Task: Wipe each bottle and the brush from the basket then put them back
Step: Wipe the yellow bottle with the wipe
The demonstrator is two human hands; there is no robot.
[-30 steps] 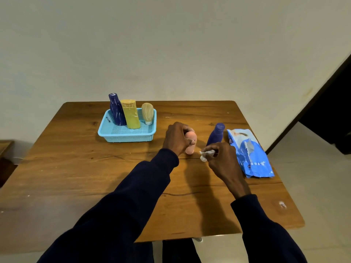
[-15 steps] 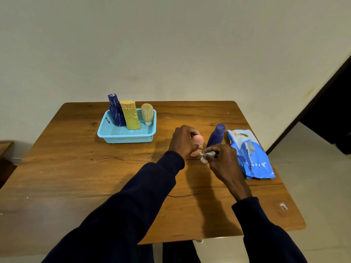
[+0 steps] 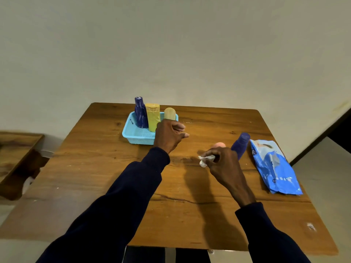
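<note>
A light blue basket [image 3: 135, 136] stands at the table's far middle with a dark blue bottle [image 3: 140, 113], a yellow bottle [image 3: 152, 117] and a tan brush [image 3: 169, 113] upright in it. My left hand [image 3: 168, 136] hovers at the basket's right corner, fingers loosely curled and holding nothing. My right hand [image 3: 221, 162] pinches a crumpled white wipe [image 3: 205, 160] above the table. Just behind it stands a small pink bottle [image 3: 219, 144], mostly hidden by the hand. A purple bottle [image 3: 240, 144] stands to its right.
A blue pack of wipes [image 3: 273, 168] lies near the wooden table's [image 3: 106, 168] right edge. A second wooden piece of furniture [image 3: 15, 158] sits low at the left. A plain wall rises behind the table.
My left hand has let go of the pink bottle and moved left toward the basket. The pink bottle now stands on the table. My right hand keeps the wipe.
</note>
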